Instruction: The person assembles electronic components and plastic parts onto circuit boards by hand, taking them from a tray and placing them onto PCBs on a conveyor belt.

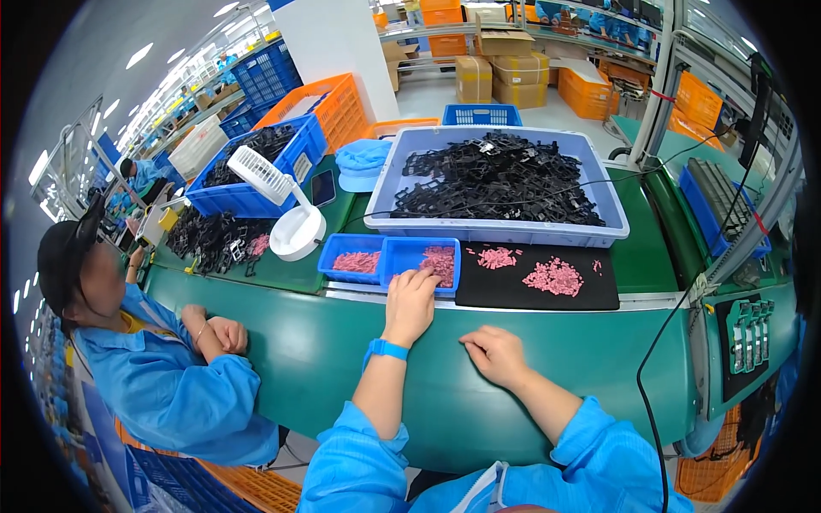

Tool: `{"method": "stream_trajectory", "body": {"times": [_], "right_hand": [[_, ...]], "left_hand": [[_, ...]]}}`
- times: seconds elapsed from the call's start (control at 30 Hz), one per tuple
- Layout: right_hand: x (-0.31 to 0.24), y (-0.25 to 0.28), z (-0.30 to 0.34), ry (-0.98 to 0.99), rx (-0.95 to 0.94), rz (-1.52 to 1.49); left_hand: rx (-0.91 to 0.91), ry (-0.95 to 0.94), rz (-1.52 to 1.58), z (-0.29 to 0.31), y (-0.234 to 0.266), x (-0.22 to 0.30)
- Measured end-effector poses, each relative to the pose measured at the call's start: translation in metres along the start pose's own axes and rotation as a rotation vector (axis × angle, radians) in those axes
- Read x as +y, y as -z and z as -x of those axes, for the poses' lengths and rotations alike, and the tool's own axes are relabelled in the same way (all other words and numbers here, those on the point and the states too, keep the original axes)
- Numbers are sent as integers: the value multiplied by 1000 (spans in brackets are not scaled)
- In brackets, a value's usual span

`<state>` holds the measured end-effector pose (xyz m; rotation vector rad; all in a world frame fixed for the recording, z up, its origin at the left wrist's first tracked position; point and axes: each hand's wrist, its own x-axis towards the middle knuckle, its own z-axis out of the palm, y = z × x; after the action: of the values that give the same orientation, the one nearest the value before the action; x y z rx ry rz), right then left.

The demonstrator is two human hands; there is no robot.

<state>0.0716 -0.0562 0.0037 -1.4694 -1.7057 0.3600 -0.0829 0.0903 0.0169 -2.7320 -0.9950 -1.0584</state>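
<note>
My left hand (410, 305), with a blue band on its wrist, reaches over the front wall of the right-hand blue bin (393, 254). Its fingers are apart and bent down at the small pink pieces (440, 261) in there; no piece shows in its grasp. On the green work surface (342, 342), my right hand (498, 355) rests with curled fingers and nothing visible in them. Joined to that bin at its left is another blue bin (327, 256) with more pink pieces. Loose pink pieces (554, 278) lie in piles on a black mat (487, 295) to the right.
Behind the bins stands a large pale tub (505, 229) heaped with black plastic parts (496, 184). A white fan (298, 235) and a blue cap (359, 161) are left of it. A co-worker (162, 359) sits at my left, arms on the surface. A black cable (652, 385) hangs at the right.
</note>
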Motion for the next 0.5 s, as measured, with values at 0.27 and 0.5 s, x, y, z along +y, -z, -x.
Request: {"method": "stream_trajectory", "body": {"times": [0.27,0.5], "right_hand": [[1,0,0,14,-22,13],[0,0,0,6,-2,13]], "left_hand": [[-111,-43,84,2,-3,4],[151,130,72,-1,14,-4]]}}
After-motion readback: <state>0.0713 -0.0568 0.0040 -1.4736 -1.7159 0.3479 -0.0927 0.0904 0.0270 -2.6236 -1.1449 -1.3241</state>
